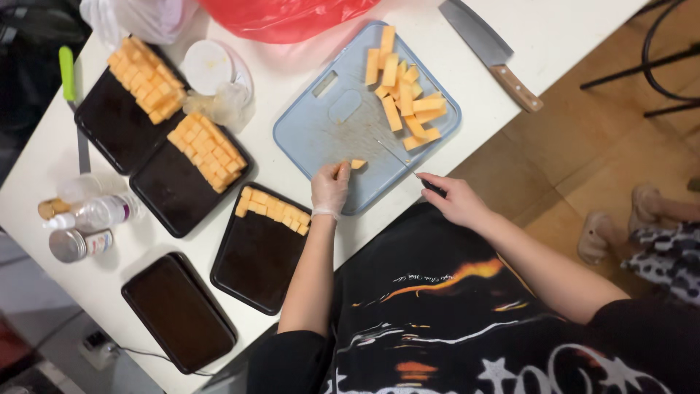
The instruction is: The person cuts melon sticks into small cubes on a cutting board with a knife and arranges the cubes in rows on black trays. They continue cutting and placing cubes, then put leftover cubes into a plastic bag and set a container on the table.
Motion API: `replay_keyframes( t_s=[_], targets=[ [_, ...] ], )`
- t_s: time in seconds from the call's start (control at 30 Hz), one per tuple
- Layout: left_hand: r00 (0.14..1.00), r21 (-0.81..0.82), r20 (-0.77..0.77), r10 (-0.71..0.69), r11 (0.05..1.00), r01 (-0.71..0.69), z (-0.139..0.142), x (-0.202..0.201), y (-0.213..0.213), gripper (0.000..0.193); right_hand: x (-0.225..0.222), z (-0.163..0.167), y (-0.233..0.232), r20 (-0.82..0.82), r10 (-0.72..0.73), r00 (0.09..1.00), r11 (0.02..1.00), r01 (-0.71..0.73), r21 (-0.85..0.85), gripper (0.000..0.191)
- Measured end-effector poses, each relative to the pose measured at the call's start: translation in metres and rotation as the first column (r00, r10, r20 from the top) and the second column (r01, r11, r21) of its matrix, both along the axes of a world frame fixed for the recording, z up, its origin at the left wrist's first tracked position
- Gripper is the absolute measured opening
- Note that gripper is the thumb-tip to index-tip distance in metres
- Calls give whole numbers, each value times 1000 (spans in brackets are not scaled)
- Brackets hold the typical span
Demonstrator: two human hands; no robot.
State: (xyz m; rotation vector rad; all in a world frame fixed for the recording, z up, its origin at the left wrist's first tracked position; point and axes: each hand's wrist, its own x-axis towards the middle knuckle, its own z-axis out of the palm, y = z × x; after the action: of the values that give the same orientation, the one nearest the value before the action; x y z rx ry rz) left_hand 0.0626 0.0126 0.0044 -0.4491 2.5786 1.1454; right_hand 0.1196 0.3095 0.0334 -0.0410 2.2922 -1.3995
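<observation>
1. Left hand, in a thin clear glove: fingers curled loosely together, tips touching a small orange cube on the board. Grip not closed around it.
2. Right hand, bare: fingers folded around a dark handle; a thin knife runs from it across the board toward the cube. Blade narrow, partly hard to make out.
3. Board: pale blue plastic, rounded corners, slot handle, scored surface. Lying on a white table.
4. Sticks of orange flesh, piled at the board's far right corner, well apart from the cube.
5. Forearms: left reaching straight up from the body, wrist flat; right angled in from the right, wrist low at the table edge.
6. Black rectangular trays left of the board: three holding rows of orange cubes, one bare.
7. Large cleaver, wooden handle, beyond the board.
</observation>
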Motion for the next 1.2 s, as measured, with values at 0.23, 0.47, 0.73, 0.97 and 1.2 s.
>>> replay_keyframes(
  t_s=[0.23, 0.47, 0.73, 0.97, 1.2],
  targets=[
    [953, -80, -226, -201, 979, 187, 1, 9, 5, 48, -13, -14, -7, -65, 107, 992, 990, -112, -81, 43],
    [974, -191, -125, -187, 968, 161, 11, -1, 17, 34, -25, -10, 2, 24, 81, 996, 995, -80, -52, 45],
    [964, -138, -231, -129, 986, 99, 8, 0, 15, 37, -35, 1, -13, 257, 48, 965, 997, -61, 44, 52],
    [932, 5, -361, 23, 1000, -22, -10, 15, 10, 31, -28, -5, -45, -242, 280, 929, 960, -264, 98, 58],
    [911, -37, -413, 17, 999, -35, -18, 20, 11, 26, -13, -9, -62, -255, 285, 924, 956, -254, 147, 57]
  ],
)
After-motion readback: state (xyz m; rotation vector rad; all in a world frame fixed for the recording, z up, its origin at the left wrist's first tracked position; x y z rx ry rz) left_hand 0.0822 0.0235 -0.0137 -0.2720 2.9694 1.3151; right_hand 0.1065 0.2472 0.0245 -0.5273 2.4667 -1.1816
